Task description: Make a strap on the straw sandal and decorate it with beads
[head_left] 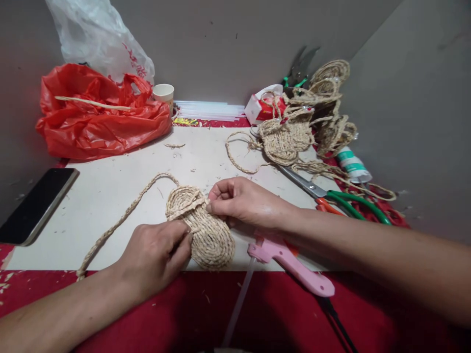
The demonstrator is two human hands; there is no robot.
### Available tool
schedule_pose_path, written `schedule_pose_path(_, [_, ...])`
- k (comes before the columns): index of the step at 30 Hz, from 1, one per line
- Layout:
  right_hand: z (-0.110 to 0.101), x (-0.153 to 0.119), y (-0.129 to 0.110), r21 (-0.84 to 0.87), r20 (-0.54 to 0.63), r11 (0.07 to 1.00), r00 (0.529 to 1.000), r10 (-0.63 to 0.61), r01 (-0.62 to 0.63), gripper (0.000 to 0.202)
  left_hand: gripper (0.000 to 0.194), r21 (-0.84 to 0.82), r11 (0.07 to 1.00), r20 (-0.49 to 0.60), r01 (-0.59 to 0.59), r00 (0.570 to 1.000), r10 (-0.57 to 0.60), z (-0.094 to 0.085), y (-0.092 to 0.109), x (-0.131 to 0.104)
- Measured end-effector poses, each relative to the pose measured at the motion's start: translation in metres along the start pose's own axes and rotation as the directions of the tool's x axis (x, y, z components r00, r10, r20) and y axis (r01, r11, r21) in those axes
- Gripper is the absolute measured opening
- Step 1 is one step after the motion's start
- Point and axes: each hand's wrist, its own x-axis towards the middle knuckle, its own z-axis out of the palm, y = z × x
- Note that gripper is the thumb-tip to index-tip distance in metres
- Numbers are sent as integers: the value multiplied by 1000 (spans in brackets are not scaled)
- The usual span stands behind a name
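Observation:
A coiled straw sole (211, 242), shaped like a slipper, lies on the white board with a braided strip (186, 208) across its upper part. My left hand (156, 252) is closed at the sole's left edge, its fingers curled by one end of the strip. On the opposite edge, my right hand (235, 201) pinches at the strip's other end; its fingertips partly cover the spot. From the top of the sole a braided straw cord (127, 213) curves left and down. Below my right forearm lies a pink glue gun (294, 269) with a clear glue stick (239, 304) in its rear.
Scissors (312, 189) and a pile of woven straw pieces (287, 139) lie at right, near a white-and-green roll (355, 164). Pruning shears (300, 68), a tissue pack (263, 105), glue sticks (209, 110) and a paper cup (164, 93) line the back. A red bag (99, 127) and phone (39, 206) are left.

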Motion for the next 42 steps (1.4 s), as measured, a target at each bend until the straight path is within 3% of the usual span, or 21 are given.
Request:
schedule_pose_path(6, [3, -9, -1, 175, 9, 983, 999, 52, -53, 11, 19, 13, 1000, -9, 28, 1000, -28, -3, 1, -1])
schedule_pose_path(10, [4, -11, 6, 287, 23, 958, 1000, 17, -23, 14, 21, 32, 999, -29, 16, 999, -15, -2, 2, -1])
schedule_pose_path(14, [5, -15, 6, 233, -3, 972, 1000, -7, 8, 15, 20, 26, 1000, -84, -17, 996, 19, -5, 8, -2])
schedule_pose_path(17, [7, -25, -1, 141, -45, 989, 998, -32, 38, 12, 9, -29, 1000, -168, -11, 986, 6, -17, 19, -6])
schedule_pose_path(19, [6, -34, -8, 64, -98, 996, 993, -62, 69, 11, 3, -82, 996, -268, 46, 961, -67, -30, 29, -8])
schedule_pose_path(21, [6, -42, -15, -18, -128, 994, 985, -111, 110, 11, 8, -139, 983, -401, 123, 900, -169, -43, 39, -7])
schedule_pose_path(23, [7, -49, -19, -101, -123, 982, 978, -169, 157, 9, 8, -205, 969, -468, 140, 855, -222, -52, 46, -3])
schedule_pose_path(24, [8, -52, -21, -133, -117, 976, 975, -187, 171, 9, 7, -238, 963, -461, 124, 858, -224, -53, 49, 1])
schedule_pose_path(26, [13, -56, -21, -172, -101, 965, 971, -218, 199, 9, 4, -295, 951, -378, 88, 904, -201, -51, 51, 8])
schedule_pose_path(30, [25, -58, -15, -164, -31, 953, 965, -262, 254, 10, 6, -304, 952, -268, 28, 957, -114, -34, 46, 17])
schedule_pose_path(36, [31, -53, -2, -141, 22, 969, 979, -203, 204, 9, 7, -294, 955, -254, 47, 959, -126, -16, 35, 12])
schedule_pose_path(42, [29, -47, 5, -335, 25, 886, 943, -331, 320, 3, 6, -282, 955, -235, 95, 958, -165, -8, 29, 14])
